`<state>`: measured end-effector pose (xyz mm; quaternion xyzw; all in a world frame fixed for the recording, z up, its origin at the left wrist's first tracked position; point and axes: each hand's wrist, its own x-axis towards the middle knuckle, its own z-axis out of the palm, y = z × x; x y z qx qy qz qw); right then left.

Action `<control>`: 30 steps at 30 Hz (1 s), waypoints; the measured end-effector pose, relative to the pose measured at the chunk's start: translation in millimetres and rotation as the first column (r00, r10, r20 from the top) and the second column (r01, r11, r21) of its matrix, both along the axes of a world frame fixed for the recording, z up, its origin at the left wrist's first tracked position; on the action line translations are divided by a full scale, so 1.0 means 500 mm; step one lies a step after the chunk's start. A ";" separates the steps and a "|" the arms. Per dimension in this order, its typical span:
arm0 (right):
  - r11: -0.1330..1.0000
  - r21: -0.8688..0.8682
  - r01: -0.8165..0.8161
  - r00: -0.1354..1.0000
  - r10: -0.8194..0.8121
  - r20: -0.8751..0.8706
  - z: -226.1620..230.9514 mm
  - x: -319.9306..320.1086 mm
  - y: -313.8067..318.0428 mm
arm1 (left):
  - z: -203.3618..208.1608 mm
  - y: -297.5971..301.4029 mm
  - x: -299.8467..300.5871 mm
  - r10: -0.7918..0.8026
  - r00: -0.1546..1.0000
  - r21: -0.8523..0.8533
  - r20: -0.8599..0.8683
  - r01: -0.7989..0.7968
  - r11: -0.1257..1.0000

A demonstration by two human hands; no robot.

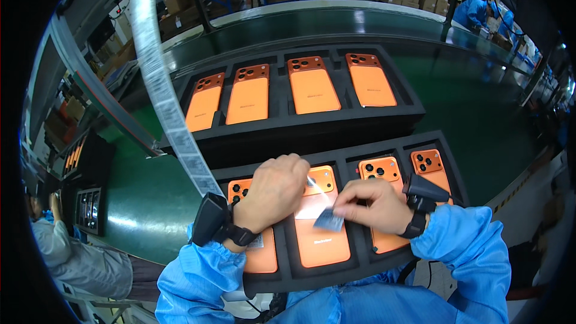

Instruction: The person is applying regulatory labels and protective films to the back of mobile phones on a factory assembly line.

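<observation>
An orange phone (324,249) lies back up in a slot of the near black foam tray (288,280), under both hands. Curled over its upper left edge is my left hand (275,191), closed, its fingertips hidden. My right hand (373,205) pinches a small dark grey-blue film piece (330,221) above the middle of that phone. A shiny clear patch shows on the phone beside the film piece. Another orange phone (261,258) lies partly under my left wrist, with a pale label on it. A third phone (384,169) sits partly behind my right hand.
Beyond stands a second black foam tray (408,99) holding several orange phones (249,99), on a green conveyor (468,84). A long strip of labels (162,84) hangs down at the left, near my left wrist. Another person (84,258) is at the far left.
</observation>
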<state>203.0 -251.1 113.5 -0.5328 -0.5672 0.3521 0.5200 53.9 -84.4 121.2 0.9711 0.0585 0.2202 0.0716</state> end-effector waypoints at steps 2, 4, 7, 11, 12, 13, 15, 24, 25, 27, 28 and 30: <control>0.985 0.149 -0.083 0.943 0.029 0.332 0.002 -0.013 0.009 | -0.001 0.002 -0.002 0.044 0.998 -0.087 0.044 -0.040 0.995; 0.978 0.192 -0.079 0.876 -0.024 0.482 -0.011 -0.019 0.013 | -0.006 0.002 -0.001 0.107 0.986 -0.045 0.129 -0.102 0.994; 0.978 0.206 -0.042 0.838 -0.078 0.541 -0.022 -0.018 0.022 | -0.012 0.004 -0.004 0.118 0.982 -0.115 0.148 -0.101 0.988; 0.977 0.193 -0.092 0.802 -0.042 0.596 -0.024 -0.016 0.023 | -0.004 -0.003 -0.004 0.119 0.981 -0.170 0.155 -0.092 0.981; 0.976 0.194 -0.095 0.798 -0.042 0.601 -0.026 -0.016 0.024 | -0.005 -0.003 -0.004 0.119 0.981 -0.170 0.156 -0.092 0.981; 0.976 0.195 -0.098 0.794 -0.042 0.606 -0.027 -0.016 0.025 | -0.005 -0.002 -0.004 0.118 0.980 -0.172 0.160 -0.090 0.981; 0.978 0.186 -0.099 0.789 -0.036 0.613 -0.025 -0.017 0.024 | -0.006 -0.001 -0.004 0.117 0.979 -0.173 0.165 -0.088 0.981; 0.980 0.157 -0.120 0.772 -0.007 0.636 -0.024 -0.017 0.028 | -0.005 0.002 -0.006 0.122 0.986 -0.158 0.111 -0.104 0.982; 0.981 0.153 -0.122 0.771 -0.004 0.637 -0.024 -0.017 0.028 | -0.005 0.001 -0.006 0.122 0.986 -0.155 0.111 -0.104 0.982; 0.981 0.149 -0.125 0.769 0.001 0.640 -0.024 -0.016 0.028 | -0.005 0.001 -0.006 0.122 0.986 -0.152 0.111 -0.104 0.983; 0.981 0.144 -0.129 0.766 0.006 0.642 -0.024 -0.016 0.029 | -0.005 0.001 -0.005 0.115 0.985 -0.160 0.127 -0.094 0.983; 0.981 0.144 -0.129 0.766 0.007 0.643 -0.025 -0.015 0.029 | -0.005 0.000 -0.005 0.108 0.984 -0.167 0.143 -0.084 0.982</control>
